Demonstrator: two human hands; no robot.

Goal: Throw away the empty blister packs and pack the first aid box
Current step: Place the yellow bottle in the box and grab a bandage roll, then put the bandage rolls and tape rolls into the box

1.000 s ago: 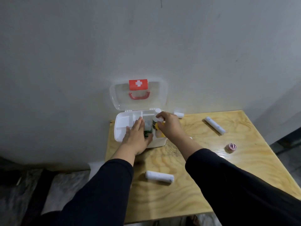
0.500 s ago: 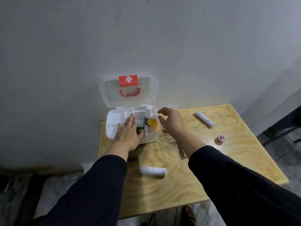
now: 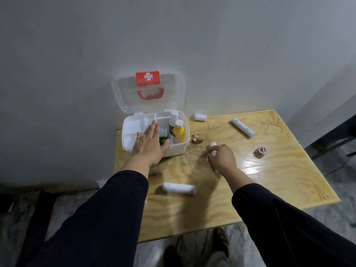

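Note:
The white first aid box point(image 3: 179, 148) stands open at the table's back left, its clear lid point(image 3: 148, 93) leaning on the wall. Inside at the right stand a yellow bottle point(image 3: 179, 132) and a white bottle point(image 3: 173, 120), with a green-and-white packet point(image 3: 163, 134) beside them. My left hand point(image 3: 149, 144) lies flat, fingers spread, on the box's front rim. My right hand point(image 3: 221, 156) is on the table to the right of the box, fingers curled around a small white bandage roll point(image 3: 212, 146). No blister pack shows.
Loose on the wooden table point(image 3: 279, 180) lie a long bandage roll point(image 3: 179, 188) at the front, another point(image 3: 243, 127) at the back right, a short roll point(image 3: 200, 117) by the wall, and a pink tape roll point(image 3: 260, 151). A brown scrap point(image 3: 196, 139) lies beside the box. My sandalled feet show below the table edge.
My right hand left the box, where it stood the yellow bottle, and moved right and down onto the small bandage roll. My left hand stayed on the box.

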